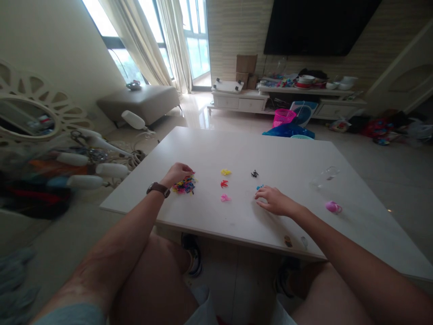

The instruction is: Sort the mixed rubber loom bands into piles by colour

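Note:
My left hand (180, 173) is over a mixed pile of small coloured pieces (185, 186), its fingertips pinched together at the pile's far edge. What they hold, if anything, is too small to name. My right hand (270, 200) hovers low over the table with its fingers apart, just in front of a small blue heap (260, 187), which it partly hides. Between my hands lie a yellow heap (225, 172), a red heap (224, 183) and a pink heap (225, 197) in a column. A black heap (255, 174) sits beyond the blue one.
The white table (209, 149) carries a clear jar (328, 174) lying at the right, and a pink-purple lid-like object (333, 207). Near the front edge are a sticker-like piece (287, 241) and a clear oval item (304, 242). A lamp (111, 170) stands close by the left edge.

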Motion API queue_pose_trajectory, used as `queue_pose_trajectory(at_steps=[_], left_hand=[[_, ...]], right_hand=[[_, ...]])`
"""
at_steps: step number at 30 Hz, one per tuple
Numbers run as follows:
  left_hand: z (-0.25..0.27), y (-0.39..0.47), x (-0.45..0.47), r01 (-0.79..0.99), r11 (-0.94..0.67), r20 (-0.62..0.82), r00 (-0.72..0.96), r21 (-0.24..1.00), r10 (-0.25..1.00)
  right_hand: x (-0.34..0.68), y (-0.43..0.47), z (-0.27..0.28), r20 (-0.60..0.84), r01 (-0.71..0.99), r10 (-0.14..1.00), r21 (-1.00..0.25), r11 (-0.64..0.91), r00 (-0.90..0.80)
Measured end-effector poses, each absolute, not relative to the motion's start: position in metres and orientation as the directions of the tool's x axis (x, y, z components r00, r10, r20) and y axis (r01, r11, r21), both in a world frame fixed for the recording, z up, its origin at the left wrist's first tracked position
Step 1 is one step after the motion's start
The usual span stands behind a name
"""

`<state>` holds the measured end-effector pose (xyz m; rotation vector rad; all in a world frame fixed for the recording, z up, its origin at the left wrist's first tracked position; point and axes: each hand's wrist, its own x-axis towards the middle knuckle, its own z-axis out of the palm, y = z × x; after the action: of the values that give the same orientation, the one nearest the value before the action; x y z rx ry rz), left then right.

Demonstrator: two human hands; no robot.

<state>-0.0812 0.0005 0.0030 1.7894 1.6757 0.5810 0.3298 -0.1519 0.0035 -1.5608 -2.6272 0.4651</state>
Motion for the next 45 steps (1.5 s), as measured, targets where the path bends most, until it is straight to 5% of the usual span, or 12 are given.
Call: queue_pose_trajectory(at_steps=[8,18,27,45], left_hand=[[0.007,-0.019,-0.03,0.587,-0.225,-0.076,0.443,0.778,0.893],[0.008,-0.05,0.066,0.383,-0.344,-0.001,0.669,0.857,0.743],[0.007,-0.059,0.106,0.289,-0.41,0.082,0.726,0.865,0.683],[-0.003,-0.063,0.099,0.157,-0.218,0.022,0.761,0.963,0.648]], right_hand=[[0.317,-0.156,0.001,-0.058,0.832,0.869,-0.325,0.45,-0.492],[0.297,-0.163,0.013,0.125,0.76,0.858,-0.412,0.502,-0.498],[0.299,-0.161,0.014,0.202,0.782,0.884,-0.413,0.467,-0.422],[0.292,-0.159,0.009,0.244,0.541,0.93,-0.761,0.359,-0.274]])
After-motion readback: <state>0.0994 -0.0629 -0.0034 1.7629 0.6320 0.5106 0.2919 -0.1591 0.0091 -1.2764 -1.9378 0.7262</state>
